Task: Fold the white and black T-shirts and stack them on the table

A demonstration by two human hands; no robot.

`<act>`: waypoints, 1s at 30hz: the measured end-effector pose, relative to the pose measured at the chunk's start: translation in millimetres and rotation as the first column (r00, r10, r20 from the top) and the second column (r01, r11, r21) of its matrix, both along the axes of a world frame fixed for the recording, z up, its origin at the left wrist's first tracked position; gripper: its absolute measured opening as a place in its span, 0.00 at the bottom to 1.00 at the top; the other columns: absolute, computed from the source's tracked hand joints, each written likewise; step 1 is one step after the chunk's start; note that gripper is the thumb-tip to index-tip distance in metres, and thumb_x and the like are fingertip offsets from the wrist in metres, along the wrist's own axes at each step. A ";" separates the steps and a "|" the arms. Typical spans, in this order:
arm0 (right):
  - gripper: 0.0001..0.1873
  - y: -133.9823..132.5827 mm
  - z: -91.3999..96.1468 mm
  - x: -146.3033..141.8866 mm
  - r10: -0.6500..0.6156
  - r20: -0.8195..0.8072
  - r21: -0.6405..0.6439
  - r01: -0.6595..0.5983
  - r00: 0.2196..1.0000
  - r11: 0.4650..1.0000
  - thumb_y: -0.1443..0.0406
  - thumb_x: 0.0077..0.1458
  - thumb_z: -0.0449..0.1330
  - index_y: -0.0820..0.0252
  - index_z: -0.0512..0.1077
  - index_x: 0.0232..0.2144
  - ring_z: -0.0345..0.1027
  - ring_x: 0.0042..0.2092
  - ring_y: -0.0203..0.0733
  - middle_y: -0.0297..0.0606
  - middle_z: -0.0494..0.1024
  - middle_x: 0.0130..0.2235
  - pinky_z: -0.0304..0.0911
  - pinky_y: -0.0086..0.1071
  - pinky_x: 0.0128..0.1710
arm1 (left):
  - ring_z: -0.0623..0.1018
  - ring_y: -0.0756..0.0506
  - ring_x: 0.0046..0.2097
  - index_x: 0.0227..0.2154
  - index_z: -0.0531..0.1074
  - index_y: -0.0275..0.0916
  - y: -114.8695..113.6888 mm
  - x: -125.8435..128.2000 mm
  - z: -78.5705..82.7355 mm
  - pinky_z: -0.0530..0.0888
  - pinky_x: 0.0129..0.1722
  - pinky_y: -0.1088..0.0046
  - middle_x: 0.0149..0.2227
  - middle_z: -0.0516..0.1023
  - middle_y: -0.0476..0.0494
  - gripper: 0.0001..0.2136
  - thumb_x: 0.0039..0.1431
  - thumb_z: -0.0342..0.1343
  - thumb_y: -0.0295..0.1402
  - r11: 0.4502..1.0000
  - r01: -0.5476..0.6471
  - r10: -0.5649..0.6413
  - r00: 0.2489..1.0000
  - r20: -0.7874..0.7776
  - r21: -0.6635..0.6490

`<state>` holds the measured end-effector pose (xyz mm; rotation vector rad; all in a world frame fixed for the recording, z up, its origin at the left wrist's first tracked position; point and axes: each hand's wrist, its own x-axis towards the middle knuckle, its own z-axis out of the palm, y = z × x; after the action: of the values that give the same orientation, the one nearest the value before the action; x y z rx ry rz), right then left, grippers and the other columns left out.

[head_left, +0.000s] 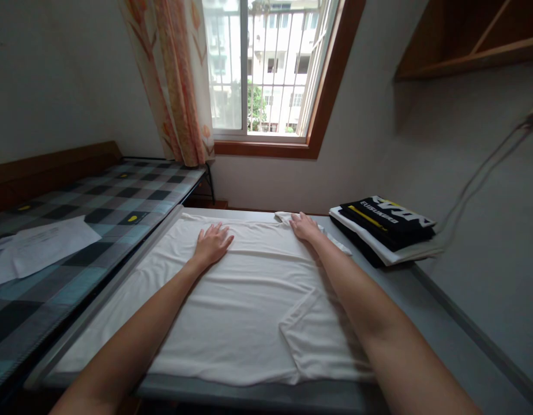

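Note:
A white T-shirt (232, 300) lies spread flat on a grey table (391, 288), one sleeve folded inward near the front right. My left hand (212, 243) rests palm down on the far middle of the shirt, fingers stretched out. Over at the shirt's far right corner, my right hand (304, 226) lies flat with its fingers spread on the cloth. Neither hand holds anything.
A stack of folded clothes (385, 227), black on white, sits at the table's far right. A bed with a checked cover (97, 213) and white papers (41, 245) runs along the left. Window, curtain (175, 80), wall shelf (469, 40) and hanging cables (487, 167) lie beyond.

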<state>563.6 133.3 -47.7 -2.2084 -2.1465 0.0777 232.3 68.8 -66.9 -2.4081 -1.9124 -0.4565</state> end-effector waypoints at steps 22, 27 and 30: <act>0.38 71.0 -2.4 7.6 -0.269 -0.075 -0.113 0.260 0.960 0.959 0.44 0.61 0.39 0.57 0.59 0.64 0.52 0.64 0.62 0.54 0.66 0.60 0.30 0.63 0.61 | 0.60 0.36 0.64 0.55 0.68 0.45 6.4 -8.6 -5.0 0.54 0.61 0.48 0.63 0.64 0.40 0.21 0.66 0.42 0.45 0.996 -0.082 0.081 0.996 0.028 0.020; 0.26 80.8 -5.9 9.0 -0.236 -0.203 -0.064 0.228 0.950 0.972 0.54 0.60 0.50 0.53 0.69 0.57 0.60 0.60 0.57 0.47 0.72 0.56 0.40 0.60 0.61 | 0.61 0.37 0.63 0.55 0.68 0.45 6.6 -7.7 -4.3 0.54 0.62 0.49 0.63 0.64 0.40 0.20 0.65 0.43 0.44 0.996 -0.087 0.086 0.995 0.043 0.017; 0.22 86.4 -6.1 10.1 -0.223 -0.223 -0.043 0.219 0.949 0.975 0.60 0.60 0.49 0.50 0.70 0.55 0.63 0.58 0.51 0.42 0.73 0.55 0.53 0.49 0.58 | 0.61 0.37 0.63 0.55 0.69 0.44 5.9 -6.9 -3.6 0.55 0.61 0.49 0.63 0.65 0.40 0.20 0.65 0.43 0.44 0.996 -0.090 0.089 0.995 0.038 0.023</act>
<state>573.7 219.7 -53.7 -2.3052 -1.7784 0.3225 225.4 74.7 -70.5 -2.3032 -2.0077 -0.5200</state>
